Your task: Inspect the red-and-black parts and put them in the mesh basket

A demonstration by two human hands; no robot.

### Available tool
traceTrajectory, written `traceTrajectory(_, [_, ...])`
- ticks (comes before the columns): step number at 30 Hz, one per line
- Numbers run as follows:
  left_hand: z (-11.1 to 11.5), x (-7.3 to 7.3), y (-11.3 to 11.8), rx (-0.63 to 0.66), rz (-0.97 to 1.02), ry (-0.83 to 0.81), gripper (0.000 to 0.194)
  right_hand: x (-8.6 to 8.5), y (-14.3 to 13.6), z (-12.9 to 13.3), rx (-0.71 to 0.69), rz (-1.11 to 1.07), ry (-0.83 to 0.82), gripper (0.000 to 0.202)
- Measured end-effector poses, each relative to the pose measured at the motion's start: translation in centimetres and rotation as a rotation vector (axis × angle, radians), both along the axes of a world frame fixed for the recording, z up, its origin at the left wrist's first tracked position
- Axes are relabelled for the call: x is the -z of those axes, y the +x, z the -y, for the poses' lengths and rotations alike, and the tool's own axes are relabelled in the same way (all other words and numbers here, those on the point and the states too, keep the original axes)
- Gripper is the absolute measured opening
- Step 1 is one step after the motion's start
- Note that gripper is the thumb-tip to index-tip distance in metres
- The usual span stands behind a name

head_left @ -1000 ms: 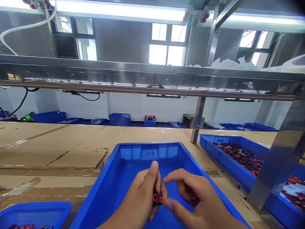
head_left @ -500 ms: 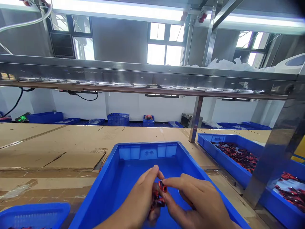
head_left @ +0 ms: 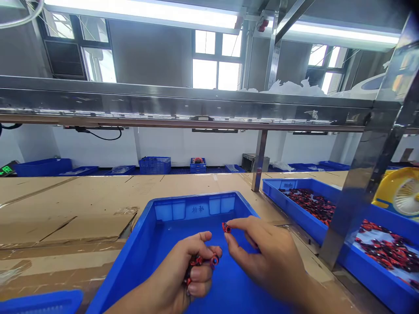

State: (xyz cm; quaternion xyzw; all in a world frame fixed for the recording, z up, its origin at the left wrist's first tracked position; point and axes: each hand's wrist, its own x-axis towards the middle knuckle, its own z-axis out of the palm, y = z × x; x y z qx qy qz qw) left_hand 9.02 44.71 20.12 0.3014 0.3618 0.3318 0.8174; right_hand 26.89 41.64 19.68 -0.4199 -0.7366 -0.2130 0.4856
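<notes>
My left hand (head_left: 193, 266) is curled around several small red-and-black parts (head_left: 214, 261), some poking out between the fingers. Between the thumb and forefinger of my right hand (head_left: 265, 250) is one small red-and-black part (head_left: 226, 227), with a round opening on it. Both hands are above a large blue plastic tray (head_left: 157, 231), a short distance apart from each other. Palms and fingers hide part of what my left hand holds, and the exact kind of the parts is too small to tell.
On the right, a long blue tray (head_left: 379, 279) holds many similar red-and-black parts, behind a metal post (head_left: 350, 196). A yellow fan (head_left: 397, 192) stands at far right. A blue basket rim (head_left: 42, 303) shows lower left. Cardboard (head_left: 98, 196) covers the bench under a metal shelf (head_left: 183, 102).
My hands have drawn apart; the right now holds one small part away from the left. My left hand has moved left and closed more over its parts. The view has turned right.
</notes>
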Motion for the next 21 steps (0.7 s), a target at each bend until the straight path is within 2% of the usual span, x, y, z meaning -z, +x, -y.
traceTrajectory(5, [0.3,-0.3,-0.1,0.036,0.095,-0.024,0.047,-0.1,0.1,0.1,-0.015,-0.066,-0.051,0.013])
traceTrajectory(10, [0.5,-0.4,0.0,0.13,0.165,0.093,0.034,-0.3,0.0,0.3,-0.01,-0.085,-0.047,0.011])
traceTrajectory(12, [0.6,-0.4,0.0,0.156,0.175,0.107,0.033,-0.3,0.0,0.3,-0.022,-0.111,-0.096,0.011])
traceTrajectory(14, [0.5,-0.2,-0.1,0.144,0.156,0.098,0.033,-0.2,0.0,0.1,-0.069,-0.227,-0.244,0.007])
traceTrajectory(15, [0.5,-0.2,-0.2,0.126,0.142,0.091,0.032,-0.1,0.1,-0.2,-0.143,-0.364,-0.381,0.005])
traceTrajectory(18, [0.1,0.1,-0.4,0.081,0.121,0.058,0.023,0.1,0.7,-1.2,-0.496,-0.9,-0.874,0.014])
traceTrajectory(20, [-0.2,0.1,-0.6,0.085,0.151,0.03,0.021,0.1,1.2,-1.9,-0.654,-1.107,-1.07,0.019])
traceTrajectory(21, [-0.2,0.1,-0.7,0.096,0.166,0.027,0.024,0.1,1.4,-2.1,-0.676,-1.136,-1.114,0.021])
